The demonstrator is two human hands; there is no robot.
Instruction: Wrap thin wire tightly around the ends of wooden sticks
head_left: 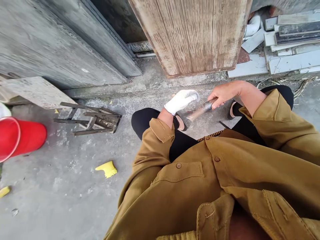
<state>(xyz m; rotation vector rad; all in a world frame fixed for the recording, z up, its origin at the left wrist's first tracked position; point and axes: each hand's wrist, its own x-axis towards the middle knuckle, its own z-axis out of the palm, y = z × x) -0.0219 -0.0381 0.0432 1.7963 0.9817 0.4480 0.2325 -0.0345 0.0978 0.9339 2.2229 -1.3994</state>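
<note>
Stick (198, 113) gripped in right hand (222, 94).

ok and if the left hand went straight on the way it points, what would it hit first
The left hand would probably meet the right hand, which grips the stick. A thin wire seems to cross the gap between them, and depth is hard to judge from this view.

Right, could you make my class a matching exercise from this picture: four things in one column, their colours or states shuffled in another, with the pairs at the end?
Things:
1. left hand
2. right hand
3. bucket
4. stick

Colours or states:
A. red
B. wound with a thin strand
C. bare
D. gloved in white

Pairs: 1-D, 2-C, 3-A, 4-B
</note>
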